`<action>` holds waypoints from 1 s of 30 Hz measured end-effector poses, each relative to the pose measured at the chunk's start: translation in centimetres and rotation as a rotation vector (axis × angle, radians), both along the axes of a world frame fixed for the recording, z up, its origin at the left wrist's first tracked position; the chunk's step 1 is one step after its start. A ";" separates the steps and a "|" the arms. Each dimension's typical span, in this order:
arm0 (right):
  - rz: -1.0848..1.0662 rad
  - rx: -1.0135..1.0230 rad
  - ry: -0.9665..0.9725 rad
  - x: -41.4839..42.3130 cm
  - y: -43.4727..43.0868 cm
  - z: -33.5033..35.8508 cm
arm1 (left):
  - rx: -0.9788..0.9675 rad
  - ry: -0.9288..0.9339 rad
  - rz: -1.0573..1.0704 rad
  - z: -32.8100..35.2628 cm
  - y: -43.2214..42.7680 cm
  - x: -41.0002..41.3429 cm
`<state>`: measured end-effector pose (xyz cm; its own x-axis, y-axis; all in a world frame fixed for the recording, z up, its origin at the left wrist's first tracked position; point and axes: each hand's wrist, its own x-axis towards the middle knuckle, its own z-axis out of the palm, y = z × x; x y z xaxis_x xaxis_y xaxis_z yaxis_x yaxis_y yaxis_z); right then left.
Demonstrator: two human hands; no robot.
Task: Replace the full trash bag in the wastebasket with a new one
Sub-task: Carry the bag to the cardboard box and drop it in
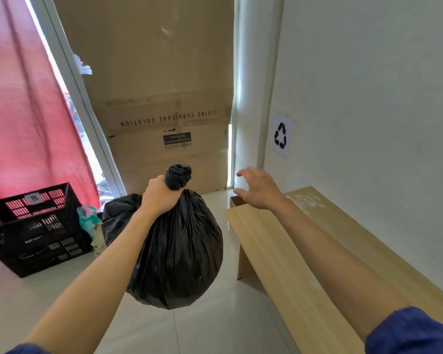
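Left hand [161, 194] grips the knotted neck of the bag [179, 249], hanging clear above the floor; right hand [260, 191] fingers spread, empty. Film soft, load bulky: hold below knot

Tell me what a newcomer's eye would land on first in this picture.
The bulging black trash bag hangs in the middle above the tiled floor, its tied neck gripped by the left hand. To its right the right hand, fingers spread, hovers over the end of a wooden bench along the white wall, where a recycling sign is stuck. On the left, a red curtain hangs behind stacked black crates.
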<state>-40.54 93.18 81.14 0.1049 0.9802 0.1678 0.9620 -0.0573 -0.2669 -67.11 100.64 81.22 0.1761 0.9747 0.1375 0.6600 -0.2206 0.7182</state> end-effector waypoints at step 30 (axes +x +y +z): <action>-0.481 -0.115 0.145 19.6 50.7 -11.4 | -0.102 -0.003 -0.486 -10.8 62.0 27.4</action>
